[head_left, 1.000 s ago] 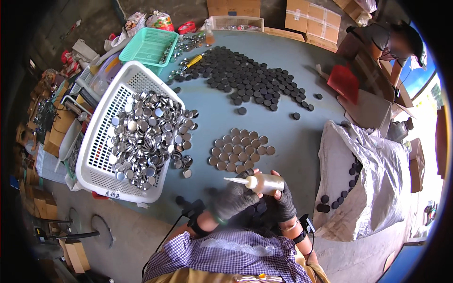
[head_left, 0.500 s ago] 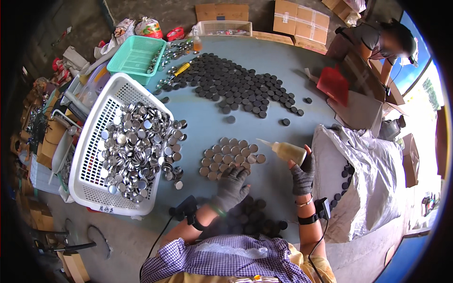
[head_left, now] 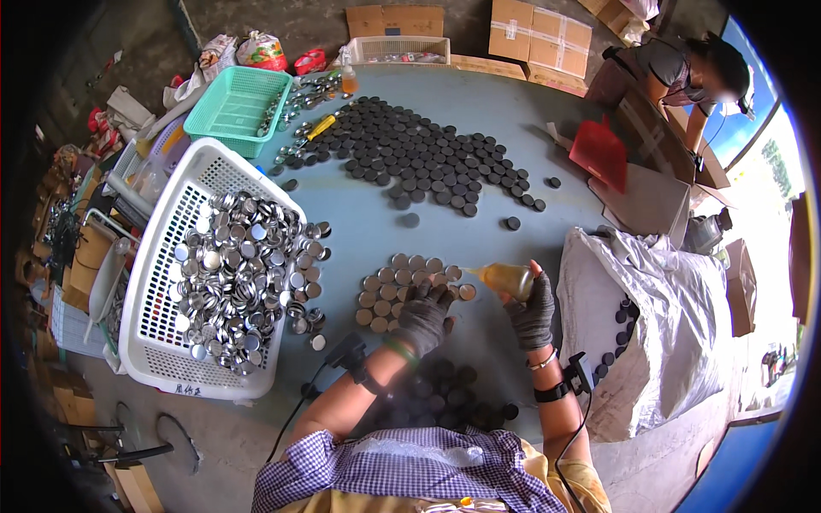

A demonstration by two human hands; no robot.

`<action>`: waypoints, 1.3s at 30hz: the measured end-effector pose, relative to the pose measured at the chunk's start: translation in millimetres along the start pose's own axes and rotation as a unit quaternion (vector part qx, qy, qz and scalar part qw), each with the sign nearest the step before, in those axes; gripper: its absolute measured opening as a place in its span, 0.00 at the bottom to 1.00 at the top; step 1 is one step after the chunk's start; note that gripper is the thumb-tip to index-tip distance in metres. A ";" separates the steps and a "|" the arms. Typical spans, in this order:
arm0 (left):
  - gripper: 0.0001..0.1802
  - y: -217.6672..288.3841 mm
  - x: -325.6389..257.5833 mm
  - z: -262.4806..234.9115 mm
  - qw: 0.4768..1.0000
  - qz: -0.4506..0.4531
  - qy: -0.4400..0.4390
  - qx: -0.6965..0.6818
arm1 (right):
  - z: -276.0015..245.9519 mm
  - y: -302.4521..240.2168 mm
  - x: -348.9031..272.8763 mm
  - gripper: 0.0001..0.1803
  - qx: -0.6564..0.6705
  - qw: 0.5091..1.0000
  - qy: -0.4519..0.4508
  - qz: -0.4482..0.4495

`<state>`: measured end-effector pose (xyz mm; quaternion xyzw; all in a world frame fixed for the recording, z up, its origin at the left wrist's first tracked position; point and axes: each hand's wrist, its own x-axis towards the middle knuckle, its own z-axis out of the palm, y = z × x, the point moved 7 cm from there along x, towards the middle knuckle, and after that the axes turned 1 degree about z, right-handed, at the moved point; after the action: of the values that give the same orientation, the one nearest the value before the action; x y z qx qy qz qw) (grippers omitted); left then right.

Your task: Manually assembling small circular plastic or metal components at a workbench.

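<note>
My left hand, in a grey fingerless glove, lies with fingers spread on the near right part of a cluster of round metal caps, laid flat on the table. It hides some of them. In my right hand, also gloved, is a squeeze bottle with a thin nozzle, tilted to the left. Yellowish liquid shows inside it. The nozzle tip is over the right edge of the cluster; whether it touches a cap I cannot tell.
At left, a white basket holds a heap of metal caps, some spilling onto the blue-grey table. Many black discs spread across the far side; more lie near my body. A green basket, red dustpan and white sack stand around. Another person is far right.
My right hand has moved left and tipped the bottle further, bringing its nozzle lower, to the caps. My left hand has shifted slightly up and right. The whole view has moved a little.
</note>
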<state>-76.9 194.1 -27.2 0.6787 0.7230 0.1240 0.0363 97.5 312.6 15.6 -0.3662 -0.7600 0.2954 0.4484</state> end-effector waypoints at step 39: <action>0.29 -6.0 15.6 15.7 0.999 -0.017 -0.037 -0.018 | 13.9 -15.1 5.1 0.42 -0.048 0.999 -0.007 -0.025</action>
<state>-80.6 211.3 -41.9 0.6694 0.7304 0.1116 0.0774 79.0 306.7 23.8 -0.3656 -0.7854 0.2499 0.4324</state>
